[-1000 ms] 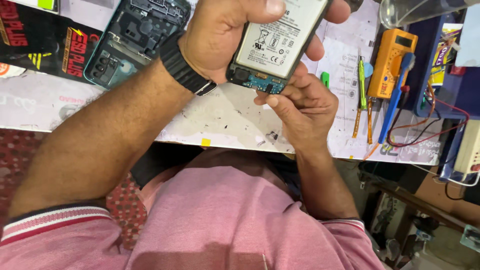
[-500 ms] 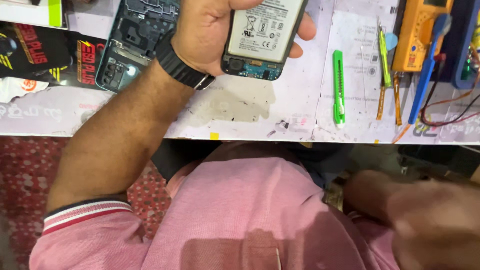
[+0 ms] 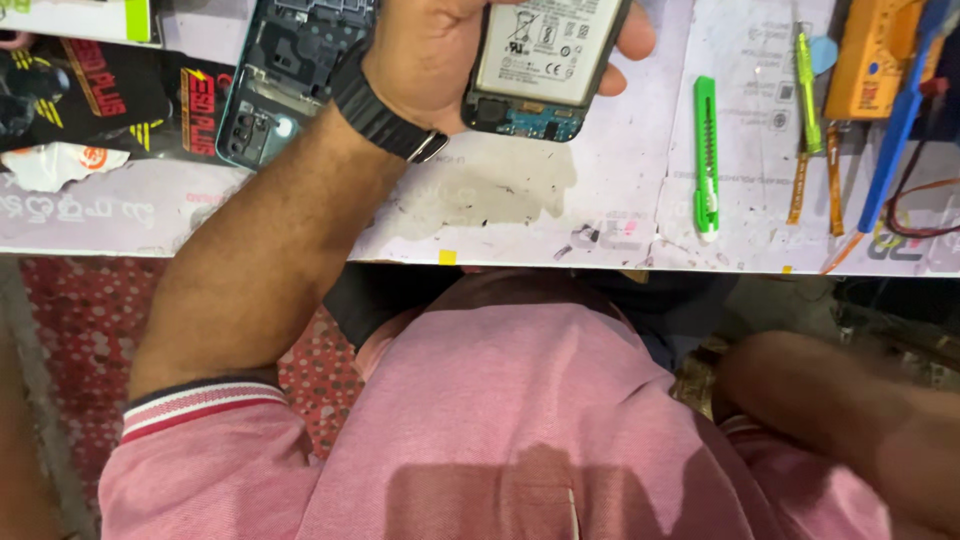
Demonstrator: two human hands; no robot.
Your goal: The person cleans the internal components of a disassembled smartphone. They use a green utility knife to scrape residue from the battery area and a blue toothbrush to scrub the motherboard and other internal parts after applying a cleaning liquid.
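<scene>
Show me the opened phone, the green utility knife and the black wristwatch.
opened phone (image 3: 545,60), head view, on its white battery.
green utility knife (image 3: 706,150), head view, middle of its handle.
black wristwatch (image 3: 375,115), head view, on the strap across the left wrist.

Scene evenly and brightly lit from above; no dim zones on white bench mat (image 3: 620,200). Soft shadow cast under left hand (image 3: 430,60) and opened phone (image 3: 545,65) onto mat. Mild glare seen on phone's white battery label. Darker shade held below bench edge, near side. Right forearm (image 3: 850,420) rendered blurred and out of focus at near right. Pink shirt (image 3: 520,420) sharp, colours saturated. Slight wide-angle stretching noted toward left and right edges.
</scene>
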